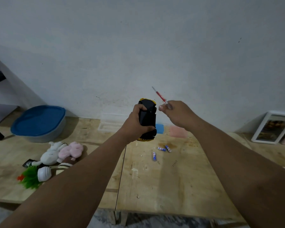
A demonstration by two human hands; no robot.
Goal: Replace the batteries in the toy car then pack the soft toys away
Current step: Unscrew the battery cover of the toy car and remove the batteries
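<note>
My left hand (135, 122) grips a yellow toy car (147, 120) above the table, with its black underside turned toward me. Just to its right, my right hand (174, 115) pinches a small red-handled screwdriver (159, 95), which points up and to the left, blurred. Three blue-and-white batteries (161, 148) lie on the wooden table (171, 178) below the car. At the left of the table lies a heap of soft toys: a white one (51, 153), a pink one (72, 149), a striped brown one (64, 166) and a green one (30, 177).
A grey tub with a blue lid (39, 122) stands at the back left. A clear plastic container (111, 124), a blue pad (160, 128) and a pink pad (178, 131) lie by the wall. Picture frames (271, 127) lean at the back right.
</note>
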